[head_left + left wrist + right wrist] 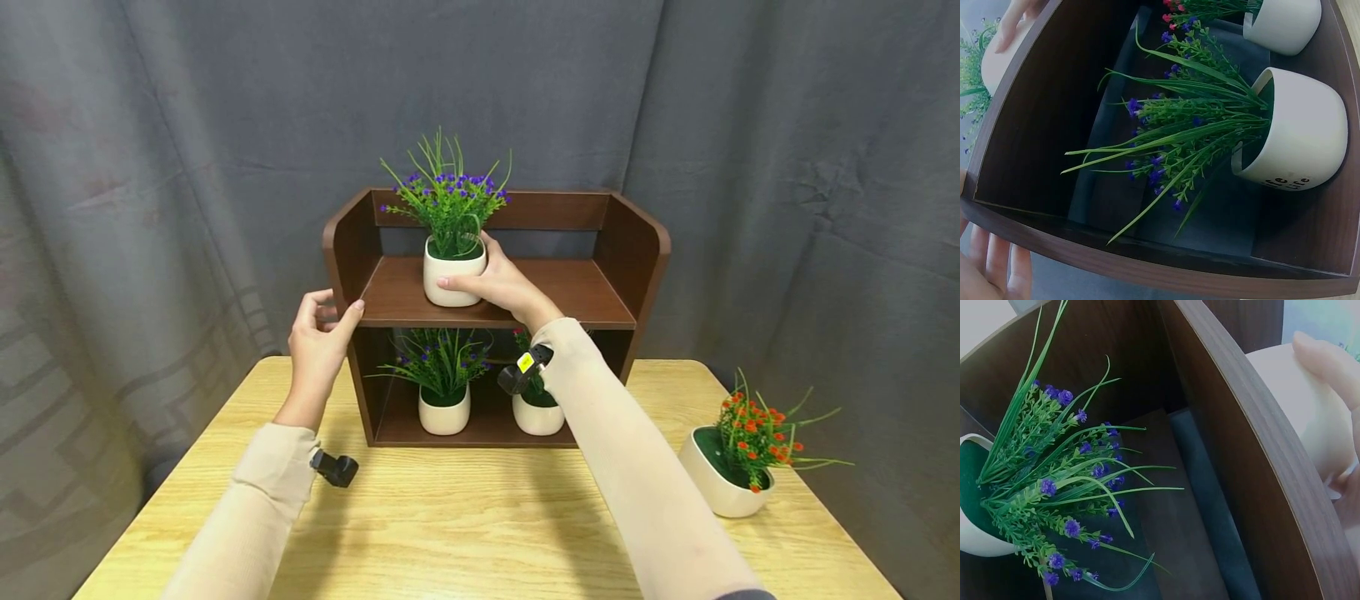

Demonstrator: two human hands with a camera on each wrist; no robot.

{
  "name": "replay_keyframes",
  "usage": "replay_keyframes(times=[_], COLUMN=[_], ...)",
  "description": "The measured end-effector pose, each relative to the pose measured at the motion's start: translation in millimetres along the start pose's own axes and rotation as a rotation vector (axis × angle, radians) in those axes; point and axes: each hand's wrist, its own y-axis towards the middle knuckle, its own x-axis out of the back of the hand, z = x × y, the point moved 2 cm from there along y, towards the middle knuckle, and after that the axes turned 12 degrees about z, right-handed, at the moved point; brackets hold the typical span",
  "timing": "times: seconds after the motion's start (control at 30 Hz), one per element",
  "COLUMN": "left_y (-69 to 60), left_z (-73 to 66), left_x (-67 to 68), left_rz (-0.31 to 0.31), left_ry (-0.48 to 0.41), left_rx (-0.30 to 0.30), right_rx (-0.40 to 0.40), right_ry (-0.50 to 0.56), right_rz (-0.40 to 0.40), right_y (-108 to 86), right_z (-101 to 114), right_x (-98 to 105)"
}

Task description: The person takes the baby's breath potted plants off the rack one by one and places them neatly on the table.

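On the upper board of a dark brown two-tier shelf, my right hand grips a white potted plant with purple flowers from its right side. The thumb lies across the front of the pot and the other fingers go behind it, partly hidden. My left hand holds the left side panel of the shelf, thumb on the front edge and fingers on the outer face. Below, another purple-flowered potted plant stands on the lower level, with a pink-flowered potted plant to its right, partly behind my right forearm.
A white pot with orange flowers sits tilted at the right side of the light wooden table. Grey curtains hang behind the shelf and at both sides. The shelf's right side panel rises above the upper board.
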Motion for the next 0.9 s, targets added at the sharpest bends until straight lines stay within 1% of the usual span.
replay_keyframes(times=[0.17, 0.3, 0.53, 0.7, 0.9], left_y=[-0.7, -0.6, -0.6, -1.1, -1.0], left_z=[1.2, 1.6, 2.0, 0.7, 0.5], left_x=[-0.5, -1.1, -0.8, -0.1, 1.6], left_rz=[-0.005, -0.001, -0.009, -0.001, -0.008], left_ry=[0.004, 0.006, -0.007, -0.011, -0.004], left_rx=[0.0, -0.002, -0.009, -0.002, 0.001], right_rx=[-0.029, -0.04, -0.006, 0.0, 0.02], right_ry=[-0.016, -0.004, 0.013, 0.012, -0.001], right_rz=[-0.002, -0.004, 0.013, 0.022, 0.023], right_y=[-1.7, -3.2, -3.6, -5.7, -4.1], right_z=[-0.8, -2.1, -1.4, 0.1, -1.1], right_x=[0.5, 0.5, 0.1, -0.2, -1.4])
